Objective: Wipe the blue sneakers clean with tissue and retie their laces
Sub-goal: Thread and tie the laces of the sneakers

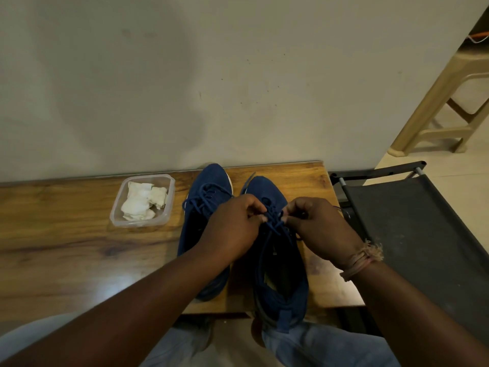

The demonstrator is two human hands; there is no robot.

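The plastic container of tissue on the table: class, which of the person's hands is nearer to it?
Left. The left hand pinches the laces just right of the plastic container; the right hand grips them farther right, beyond the right sneaker.

Matt blue knit-cloth sneakers (pixel 280 260) are sitting on a glossy wooden table (pixel 66 250); crumpled white paper tissue (pixel 143 202) is lying in a clear plastic container (pixel 116 218).

Bare table (pixel 60 250) left; tub (pixel 143 201) (tissue-filled) beside sneakers (pixel 201 207).
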